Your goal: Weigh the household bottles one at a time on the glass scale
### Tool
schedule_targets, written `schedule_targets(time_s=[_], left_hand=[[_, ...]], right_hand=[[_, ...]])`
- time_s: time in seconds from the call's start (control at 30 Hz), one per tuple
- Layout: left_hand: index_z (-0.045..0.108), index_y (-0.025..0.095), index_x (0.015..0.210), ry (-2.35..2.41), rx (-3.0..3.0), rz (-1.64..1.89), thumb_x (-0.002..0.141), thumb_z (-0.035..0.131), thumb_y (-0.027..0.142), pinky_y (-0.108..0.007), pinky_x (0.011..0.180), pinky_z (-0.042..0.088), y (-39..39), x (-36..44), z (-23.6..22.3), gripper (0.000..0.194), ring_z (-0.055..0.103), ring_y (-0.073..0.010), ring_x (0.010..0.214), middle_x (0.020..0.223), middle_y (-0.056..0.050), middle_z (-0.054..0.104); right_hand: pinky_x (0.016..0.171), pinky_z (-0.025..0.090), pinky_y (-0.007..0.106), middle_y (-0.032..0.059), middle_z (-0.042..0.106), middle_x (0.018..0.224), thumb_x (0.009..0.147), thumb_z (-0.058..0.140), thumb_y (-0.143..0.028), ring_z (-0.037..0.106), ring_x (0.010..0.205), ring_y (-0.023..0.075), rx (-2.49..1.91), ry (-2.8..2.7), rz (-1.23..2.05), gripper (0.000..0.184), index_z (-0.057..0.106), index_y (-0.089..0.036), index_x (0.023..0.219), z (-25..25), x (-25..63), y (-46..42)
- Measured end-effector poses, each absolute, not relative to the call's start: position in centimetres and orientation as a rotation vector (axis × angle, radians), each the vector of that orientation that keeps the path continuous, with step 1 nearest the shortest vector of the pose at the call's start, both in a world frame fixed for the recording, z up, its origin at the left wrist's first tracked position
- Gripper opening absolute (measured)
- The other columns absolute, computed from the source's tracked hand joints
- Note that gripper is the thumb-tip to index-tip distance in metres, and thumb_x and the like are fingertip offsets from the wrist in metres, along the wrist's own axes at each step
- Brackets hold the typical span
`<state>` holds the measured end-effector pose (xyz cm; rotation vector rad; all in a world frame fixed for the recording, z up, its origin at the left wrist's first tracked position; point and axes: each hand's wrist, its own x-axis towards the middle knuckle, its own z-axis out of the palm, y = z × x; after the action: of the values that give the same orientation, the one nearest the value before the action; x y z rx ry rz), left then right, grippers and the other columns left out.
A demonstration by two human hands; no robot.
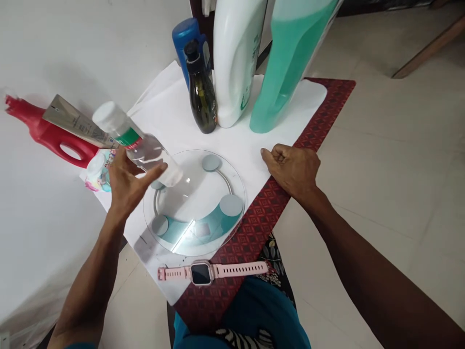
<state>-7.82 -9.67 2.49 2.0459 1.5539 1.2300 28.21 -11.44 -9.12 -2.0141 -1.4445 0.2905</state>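
Observation:
My left hand [127, 182] grips a clear plastic bottle [148, 151] with a white cap and a green and red band. The bottle is tilted, its cap toward the upper left and its base over the round glass scale [189, 206]. The scale has grey round pads and a teal band with a small display. At the table's right edge, my right hand [293, 167] rests as a closed fist with nothing visible in it. Near the front edge lies a smartwatch [201, 273] with a pink strap, stretched out flat.
Behind the scale stand a dark pump bottle [202, 99], a blue bottle [186, 36], a white jug [232, 63] and a green-liquid bottle [283, 72]. At left are a red bottle [47, 128], a silver tube [78, 123] and a small printed container [100, 169] beside the wall.

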Motion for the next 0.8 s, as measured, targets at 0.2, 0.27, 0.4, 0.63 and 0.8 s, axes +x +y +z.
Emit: schedule_targets(time_s=[0.2,0.27,0.4,0.63,0.8], left_hand=[[0.071,0.024,0.121,1.554,2.059,1.102,0.072,0.099,0.063,-0.048,0.086,0.072,-14.1,-4.7,1.2,0.069,0.083,-0.0304,0.095,0.108,-0.006,0.081],[0.07,0.025,0.122,1.576,2.064,1.091,0.072,0.1,0.062,-0.047,0.086,0.072,-14.4,-4.3,0.9,0.069,0.083,-0.0305,0.095,0.109,-0.006,0.081],[0.067,0.025,0.129,1.593,2.066,1.012,0.073,0.099,0.067,-0.05,0.088,0.072,-14.8,-4.4,1.0,0.076,0.082,-0.0332,0.101,0.117,-0.009,0.08],[0.066,0.031,0.141,1.427,1.998,1.176,0.094,0.064,0.09,-0.056,0.102,0.068,-15.9,-6.8,0.9,0.075,0.077,-0.0359,0.125,0.142,-0.014,0.074],[0.07,0.032,0.137,1.513,1.879,1.327,0.105,0.057,0.08,-0.05,0.096,0.069,-16.4,-8.3,0.3,0.059,0.08,-0.0312,0.115,0.133,-0.011,0.078]], right_hand=[[0.071,0.029,0.037,0.0029,0.05,0.061,0.095,0.063,-0.043,0.047,0.067,0.0204,-1.99,-1.449,0.309,0.041,0.042,-0.027,0.063,-8.9,28.0,-11.6],[0.072,0.028,0.038,0.003,0.05,0.062,0.095,0.063,-0.042,0.046,0.067,0.0205,-1.997,-1.443,0.304,0.041,0.041,-0.027,0.063,-9.1,28.0,-11.5],[0.071,0.029,0.039,0.0045,0.052,0.062,0.096,0.062,-0.047,0.047,0.068,0.0217,-1.97,-1.451,0.279,0.043,0.043,-0.028,0.063,-9.6,28.3,-11.4],[0.074,0.031,0.04,0.0055,0.052,0.063,0.098,0.061,-0.048,0.05,0.071,0.024,-1.99,-1.445,0.292,0.04,0.047,-0.028,0.066,-9.9,28.5,-11.4],[0.076,0.031,0.039,0.0043,0.054,0.065,0.099,0.063,-0.04,0.052,0.072,0.0229,-2.015,-1.446,0.328,0.04,0.046,-0.027,0.066,-9.3,28.2,-11.7]])
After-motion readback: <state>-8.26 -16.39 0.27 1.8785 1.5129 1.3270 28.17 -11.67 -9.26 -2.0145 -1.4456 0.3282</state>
